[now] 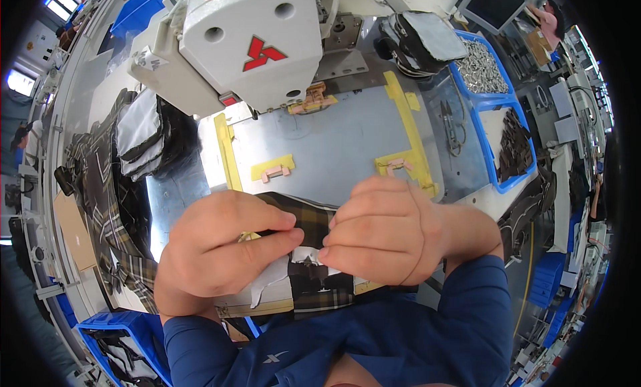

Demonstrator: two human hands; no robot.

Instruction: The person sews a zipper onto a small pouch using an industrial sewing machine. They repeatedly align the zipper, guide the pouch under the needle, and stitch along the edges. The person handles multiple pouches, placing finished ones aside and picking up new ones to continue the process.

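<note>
Close in front of me, between both hands, is a piece of plaid fabric (pixel 311 221) in brown, black and white. My left hand (pixel 220 243) pinches its left edge between thumb and fingertips. My right hand (pixel 382 232) is closed on the right edge, with its fingers curled under and partly hidden. Just below the fingertips a white strip (pixel 306 255) lies across a dark part of the fabric. A loose white flap hangs under my left hand. Beyond the hands is the metal work plate (pixel 320 146) of a white sewing machine (pixel 250 36).
Yellow tape and small pink blocks (pixel 276 171) mark the plate. Stacked dark pieces (pixel 143 130) and plaid cloth (pixel 110 207) lie left. At right are scissors (pixel 449 120), a blue tray of metal parts (pixel 482 65) and another of dark strips (pixel 511 150). A blue bin (pixel 120 323) stands lower left.
</note>
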